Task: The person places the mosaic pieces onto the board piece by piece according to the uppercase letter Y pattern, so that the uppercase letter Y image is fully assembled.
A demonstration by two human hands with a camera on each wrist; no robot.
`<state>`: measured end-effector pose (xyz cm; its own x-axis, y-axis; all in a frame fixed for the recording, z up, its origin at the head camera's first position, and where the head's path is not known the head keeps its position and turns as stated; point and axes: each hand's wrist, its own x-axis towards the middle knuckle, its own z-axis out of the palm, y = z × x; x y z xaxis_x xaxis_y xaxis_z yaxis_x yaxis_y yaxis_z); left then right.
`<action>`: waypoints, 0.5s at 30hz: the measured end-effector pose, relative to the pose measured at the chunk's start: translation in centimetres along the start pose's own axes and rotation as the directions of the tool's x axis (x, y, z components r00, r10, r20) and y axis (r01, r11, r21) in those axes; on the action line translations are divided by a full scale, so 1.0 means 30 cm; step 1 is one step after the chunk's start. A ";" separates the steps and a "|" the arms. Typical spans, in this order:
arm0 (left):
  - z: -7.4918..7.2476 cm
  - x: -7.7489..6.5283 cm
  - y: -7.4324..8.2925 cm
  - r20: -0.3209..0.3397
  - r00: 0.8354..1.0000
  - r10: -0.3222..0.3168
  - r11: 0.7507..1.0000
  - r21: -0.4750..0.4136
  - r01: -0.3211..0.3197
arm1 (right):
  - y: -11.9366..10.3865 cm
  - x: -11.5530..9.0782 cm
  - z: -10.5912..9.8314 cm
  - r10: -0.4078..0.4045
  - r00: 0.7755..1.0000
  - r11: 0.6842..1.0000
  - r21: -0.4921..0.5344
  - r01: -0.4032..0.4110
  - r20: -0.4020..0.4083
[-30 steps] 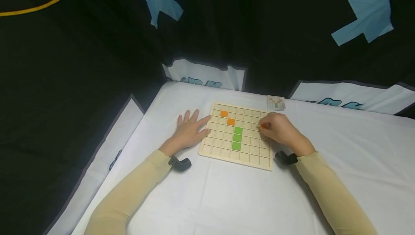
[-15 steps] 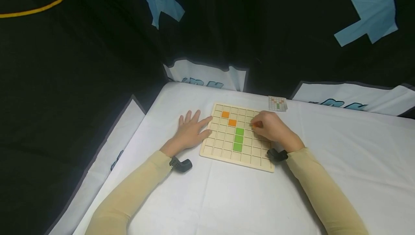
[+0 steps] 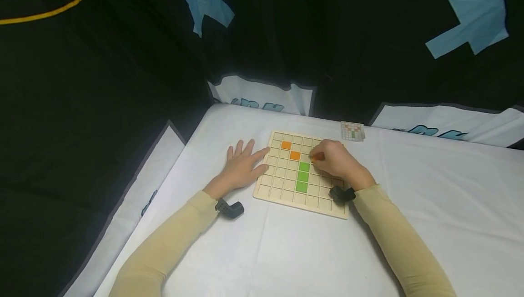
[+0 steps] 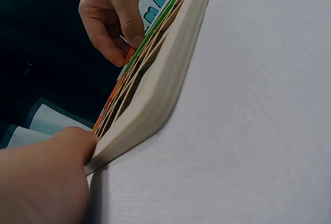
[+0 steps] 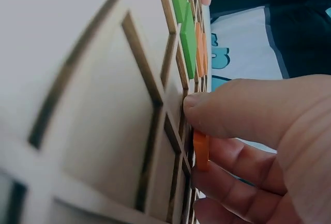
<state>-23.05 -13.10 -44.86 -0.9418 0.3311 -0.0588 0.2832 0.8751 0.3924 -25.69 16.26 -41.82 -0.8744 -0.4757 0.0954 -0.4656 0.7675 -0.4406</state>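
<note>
A pale wooden grid board [image 3: 282,183] lies on the white-covered table. Two orange tiles [image 3: 294,155] sit diagonally in its cells, with a column of three green tiles [image 3: 303,176] below them. My right hand [image 3: 337,160] is over the board's right half, pinching another orange tile [image 5: 201,150] between thumb and fingers, close to the grid just right of the top green tile. My left hand [image 3: 239,167] lies spread on the table at the board's left edge, its thumb and index finger touching that edge. Part of the board's right side is hidden under my right hand.
A small pattern card [image 3: 352,131] with a printed grid lies behind the board's far right corner. White cloth [image 3: 286,251] covers the table. A dark curtain [image 3: 262,51] with blue tape pieces hangs behind it.
My right hand has moved left across the board with the orange tile, from near the right edge toward the green column. The left hand has stayed in place.
</note>
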 end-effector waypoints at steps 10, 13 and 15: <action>0.000 0.004 0.001 0.005 1.000 -0.005 1.000 0.006 0.005 | 0.006 0.000 0.006 -0.006 1.000 1.000 -0.011 0.006 0.006; -0.001 0.005 0.000 0.007 1.000 -0.006 1.000 0.012 0.005 | 0.006 0.001 0.006 0.001 1.000 1.000 -0.007 -0.001 0.012; -0.003 0.005 0.001 0.011 1.000 -0.008 1.000 0.012 0.007 | 0.007 0.001 0.005 0.002 1.000 1.000 -0.004 -0.002 0.015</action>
<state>-23.18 -13.05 -44.77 -0.9418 0.3284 -0.0719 0.2784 0.8818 0.3807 -25.80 16.35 -42.05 -0.8732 -0.4807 0.0807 -0.4644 0.7703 -0.4370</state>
